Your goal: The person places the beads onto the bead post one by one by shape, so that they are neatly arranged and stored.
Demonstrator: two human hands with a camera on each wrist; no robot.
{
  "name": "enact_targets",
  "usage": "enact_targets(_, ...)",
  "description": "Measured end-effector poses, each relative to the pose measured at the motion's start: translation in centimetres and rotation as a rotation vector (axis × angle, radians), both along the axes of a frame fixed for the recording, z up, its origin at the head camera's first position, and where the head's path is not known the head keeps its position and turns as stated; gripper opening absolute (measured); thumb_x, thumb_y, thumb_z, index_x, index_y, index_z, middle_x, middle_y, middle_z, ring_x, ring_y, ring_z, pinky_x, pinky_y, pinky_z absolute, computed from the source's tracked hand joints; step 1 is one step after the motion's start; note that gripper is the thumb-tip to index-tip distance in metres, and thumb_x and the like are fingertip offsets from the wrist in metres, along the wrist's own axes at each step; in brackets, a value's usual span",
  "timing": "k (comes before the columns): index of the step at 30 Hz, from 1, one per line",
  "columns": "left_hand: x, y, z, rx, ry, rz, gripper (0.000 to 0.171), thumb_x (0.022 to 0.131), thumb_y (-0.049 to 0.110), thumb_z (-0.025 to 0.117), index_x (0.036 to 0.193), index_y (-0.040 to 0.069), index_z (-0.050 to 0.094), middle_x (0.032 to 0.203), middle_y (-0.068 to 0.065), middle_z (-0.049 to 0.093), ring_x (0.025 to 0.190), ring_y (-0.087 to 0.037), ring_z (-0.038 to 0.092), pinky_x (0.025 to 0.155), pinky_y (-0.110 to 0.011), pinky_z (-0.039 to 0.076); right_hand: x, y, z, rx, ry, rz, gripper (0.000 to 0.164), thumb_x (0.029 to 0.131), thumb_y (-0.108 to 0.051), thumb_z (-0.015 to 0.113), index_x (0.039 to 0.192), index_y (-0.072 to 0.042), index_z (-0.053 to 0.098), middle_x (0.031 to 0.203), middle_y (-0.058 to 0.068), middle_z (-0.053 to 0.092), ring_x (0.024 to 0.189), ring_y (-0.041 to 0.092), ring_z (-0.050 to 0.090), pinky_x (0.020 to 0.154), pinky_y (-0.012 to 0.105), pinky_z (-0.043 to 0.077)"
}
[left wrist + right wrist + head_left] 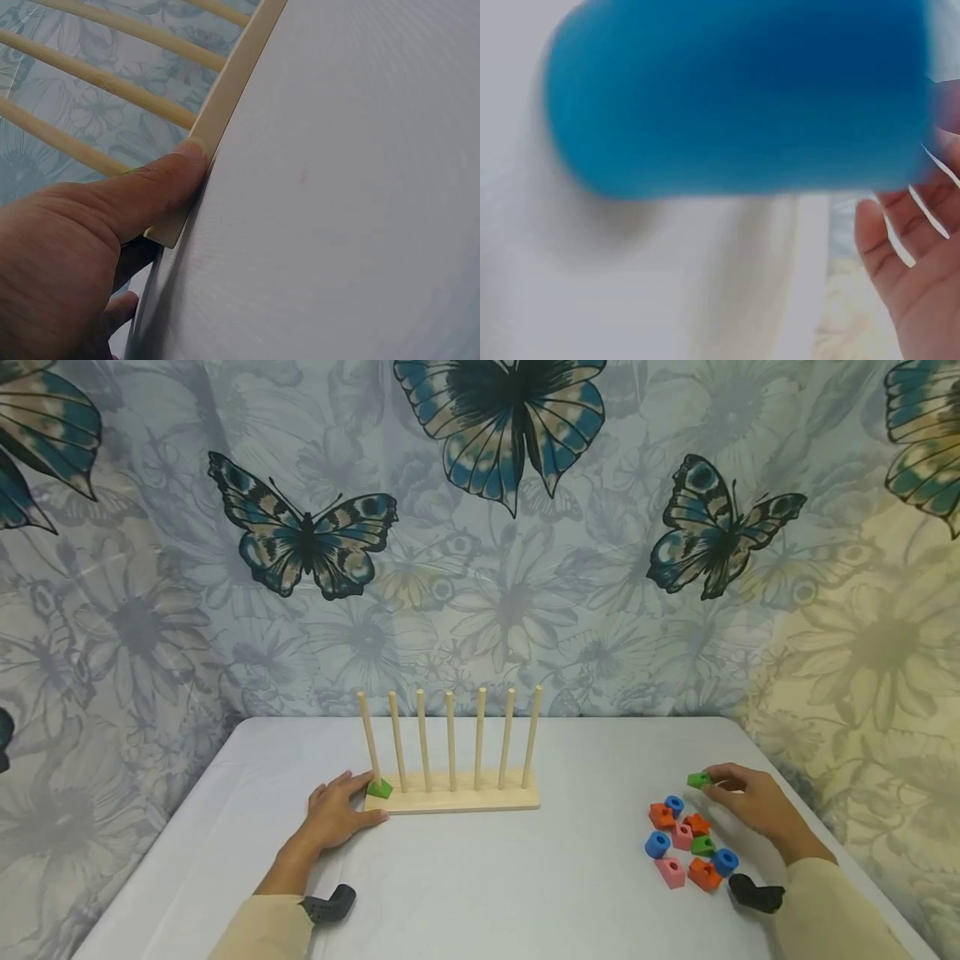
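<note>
Pinching a green bead (696, 781) at its left, the right hand (756, 802) is on the far side of the loose beads (678, 842); the left hand (333, 812) grips the wooden peg rack (472, 803) by its left end, beside a green pentagonal block (382, 790).

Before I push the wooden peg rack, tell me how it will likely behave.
The rack will likely be stiff, as it looks wooden. Pushed low, it should probably slide on its flat base; pushed high, it might tip, since tall pegs rise from it.
</note>
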State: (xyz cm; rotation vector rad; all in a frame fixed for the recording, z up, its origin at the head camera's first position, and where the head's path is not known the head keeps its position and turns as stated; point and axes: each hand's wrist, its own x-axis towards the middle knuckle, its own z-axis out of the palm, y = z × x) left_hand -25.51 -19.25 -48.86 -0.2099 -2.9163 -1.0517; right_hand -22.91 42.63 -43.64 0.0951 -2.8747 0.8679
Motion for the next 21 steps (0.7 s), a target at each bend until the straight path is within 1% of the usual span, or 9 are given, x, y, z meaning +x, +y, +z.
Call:
enact_targets(4,0.0,-0.1,0.1,-0.002,-0.011,-0.008,0.082,0.074,0.043,0.082,0.139,0.004,0.051,0.141,-0.022,0.045,0.137,-0.042,0.026,0.109,-0.059,0.003,0.5,-1.0,2.2,-0.055,0.057,-0.015,0.036,0.094,-0.023,0.066,0.114,0.006,0.062,0.100,0.018,0.066,0.085,0.020,0.061,0.063,0.029,0.050)
enact_targets(7,0.1,-0.3,0.1,0.001,-0.014,-0.011,0.082,0.074,0.043,0.082,0.139,0.004,0.051,0.142,-0.022,0.045,0.137,-0.042,0.026,0.109,-0.059,0.002,0.8,-1.9,3.7,-0.100,0.112,-0.011,0.033,0.094,-0.021,0.065,0.113,0.006,0.063,0.099,0.017,0.067,0.079,0.006,0.058,0.060,0.024,0.050)
enact_targets(9,0.1,-0.3,0.2,0.005,-0.012,-0.013,0.082,0.074,0.043,0.082,0.139,0.004,0.051,0.141,-0.022,0.045,0.137,-0.042,0.026,0.109,-0.059,0.002,1.1,-2.5,4.5,-0.117,0.155,-0.007,0.031,0.094,-0.018,0.066,0.113,0.005,0.063,0.098,0.014,0.067,0.078,0.001,0.056,0.061,0.023,0.050)
enact_targets(13,0.2,-0.2,0.4,0.004,-0.008,-0.015,0.081,0.074,0.043,0.082,0.138,0.004,0.052,0.141,-0.023,0.046,0.137,-0.043,0.026,0.109,-0.059,0.002,1.8,-3.6,6.5,-0.143,0.213,0.019,0.030,0.094,-0.017,0.065,0.114,0.004,0.063,0.096,0.003,0.068,0.079,-0.001,0.058,0.062,0.020,0.050)
enact_targets(16,0.1,-0.2,0.2,0.001,-0.007,-0.015,0.081,0.074,0.043,0.082,0.138,0.004,0.051,0.141,-0.023,0.046,0.137,-0.043,0.026,0.109,-0.060,0.002,2.3,-4.7,8.0,-0.156,0.248,0.043,0.030,0.094,-0.017,0.065,0.115,0.004,0.063,0.095,-0.005,0.067,0.080,-0.002,0.059,0.065,0.016,0.050)
enact_targets(21,0.0,-0.1,0.0,0.002,-0.002,-0.017,0.082,0.074,0.042,0.082,0.139,0.004,0.051,0.141,-0.023,0.046,0.137,-0.043,0.026,0.109,-0.059,0.002,2.9,-6.5,10.0,-0.181,0.320,0.090,0.028,0.093,-0.014,0.067,0.114,0.004,0.064,0.096,-0.010,0.065,0.081,-0.003,0.061,0.067,0.013,0.050)
